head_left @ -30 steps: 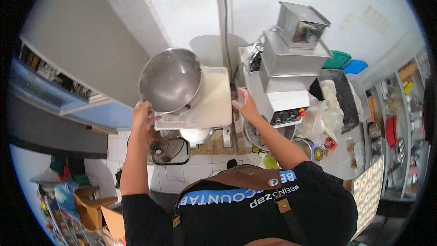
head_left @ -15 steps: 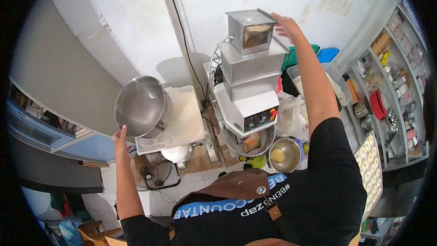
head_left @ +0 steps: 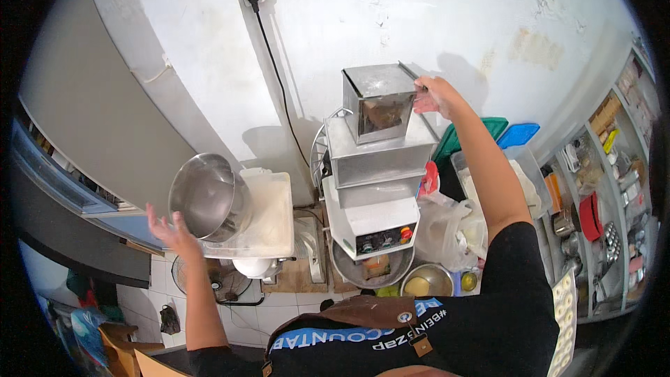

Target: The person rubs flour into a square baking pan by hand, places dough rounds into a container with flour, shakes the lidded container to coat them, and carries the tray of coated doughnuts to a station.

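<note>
At the top of a stack, a square metal box [head_left: 380, 115] with a flat lid sits on a wider metal box [head_left: 380, 167]. My right hand [head_left: 437, 98] is at its upper right edge, fingers bent against the rim and side. The stack rests on a white mixer [head_left: 377, 216] with a control panel. To the left, a large steel bowl [head_left: 206, 199] stands tilted on a whitish plastic bin [head_left: 272, 216]. Beside the bowl's lower left side, my left hand [head_left: 174, 234] is raised with fingers spread, holding nothing.
A black cable [head_left: 279, 91] hangs from a wall socket. Right of the mixer are plastic bags [head_left: 453, 230], a clear tub [head_left: 516, 174] and shelves [head_left: 586, 188] of kitchenware. Below stand a small steel bowl [head_left: 436, 279] and a floor fan [head_left: 216, 283]. A tray of ring-shaped pieces [head_left: 563, 318] is at lower right.
My left hand has let go of the steel bowl's rim and opened beside it. My right hand has closed in on the top box's edge. The view has tilted upward.
</note>
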Tool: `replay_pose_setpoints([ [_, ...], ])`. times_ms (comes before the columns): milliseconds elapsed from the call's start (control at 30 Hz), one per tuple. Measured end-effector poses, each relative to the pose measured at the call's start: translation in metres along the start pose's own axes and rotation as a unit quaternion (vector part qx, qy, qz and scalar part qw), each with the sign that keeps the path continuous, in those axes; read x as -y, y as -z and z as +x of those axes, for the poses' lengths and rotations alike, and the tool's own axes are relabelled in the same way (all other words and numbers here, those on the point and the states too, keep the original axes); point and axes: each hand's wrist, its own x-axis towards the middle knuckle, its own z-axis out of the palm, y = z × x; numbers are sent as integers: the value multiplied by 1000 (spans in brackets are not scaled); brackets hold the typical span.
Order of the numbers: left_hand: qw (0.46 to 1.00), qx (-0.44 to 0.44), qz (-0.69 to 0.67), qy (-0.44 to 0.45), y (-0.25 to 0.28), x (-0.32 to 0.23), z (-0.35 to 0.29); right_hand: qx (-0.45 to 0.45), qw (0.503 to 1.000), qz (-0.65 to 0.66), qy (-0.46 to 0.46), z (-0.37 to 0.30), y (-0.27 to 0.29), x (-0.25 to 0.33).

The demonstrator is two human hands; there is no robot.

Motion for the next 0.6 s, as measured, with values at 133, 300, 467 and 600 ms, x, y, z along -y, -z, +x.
replay_pose_setpoints([
  [133,967,202,-69,-142,-93,-40,-42,34,999,-24,10,1,2,4],
  [300,838,525,-115,-94,-255,-77,-77,39,999,3,32,1,-1,3],
  [467,783,538,-306,69,-326,-115,-86,36,998,10,47,1,2,1],
  [600,808,497,-317,5,-317,-114,-96,52,995,36,73,-15,1,0],
])
